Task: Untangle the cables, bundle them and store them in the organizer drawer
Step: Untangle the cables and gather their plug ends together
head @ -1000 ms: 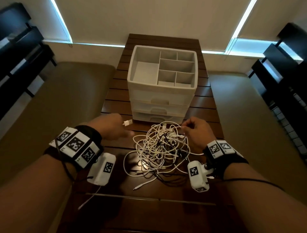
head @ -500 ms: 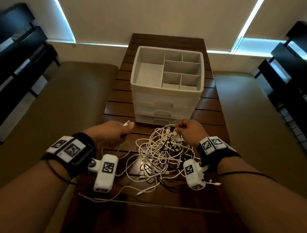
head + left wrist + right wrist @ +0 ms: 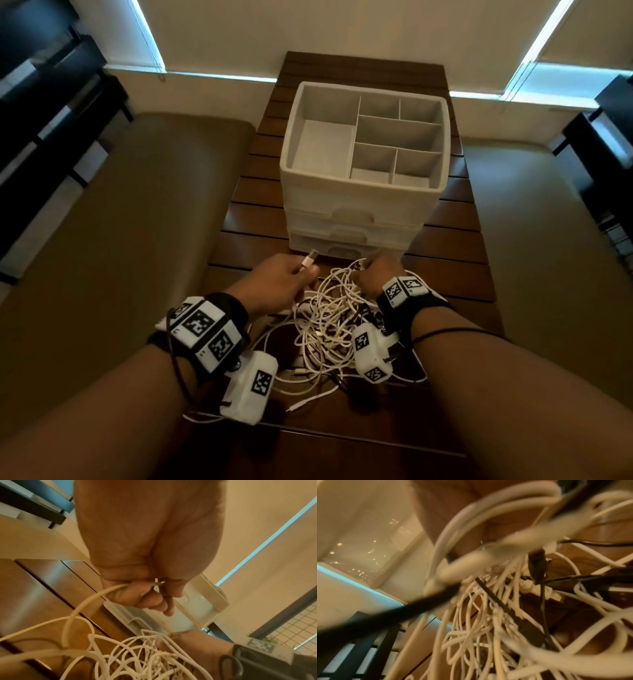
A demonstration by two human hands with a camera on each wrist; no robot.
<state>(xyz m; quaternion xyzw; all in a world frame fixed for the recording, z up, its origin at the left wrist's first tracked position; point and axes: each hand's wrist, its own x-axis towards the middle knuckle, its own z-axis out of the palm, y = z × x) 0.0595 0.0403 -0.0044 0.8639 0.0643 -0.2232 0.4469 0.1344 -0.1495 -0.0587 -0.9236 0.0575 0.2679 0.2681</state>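
A tangle of white and black cables [image 3: 325, 322] lies on the wooden table [image 3: 455, 284] in front of a white organizer [image 3: 363, 192] with closed drawers and a divided open top tray. My left hand [image 3: 294, 274] pinches a white cable [image 3: 96, 597] just behind its USB plug [image 3: 310, 258], which points toward the organizer. My right hand [image 3: 373, 274] grips strands at the far right of the tangle [image 3: 154, 649]. In the right wrist view blurred cables [image 3: 488, 601] fill the frame and hide the fingers.
Tan cushioned benches [image 3: 137, 240] flank the narrow slatted table on both sides. Dark shelving [image 3: 41, 102] stands at the far left and a dark rack [image 3: 609, 144] at the far right. Loose cable ends trail toward the table's near edge [image 3: 308, 404].
My left hand has lifted the USB plug end up and toward the organizer, pulling its cable out of the pile. The right hand stayed gripping the tangle. The head view moved closer.
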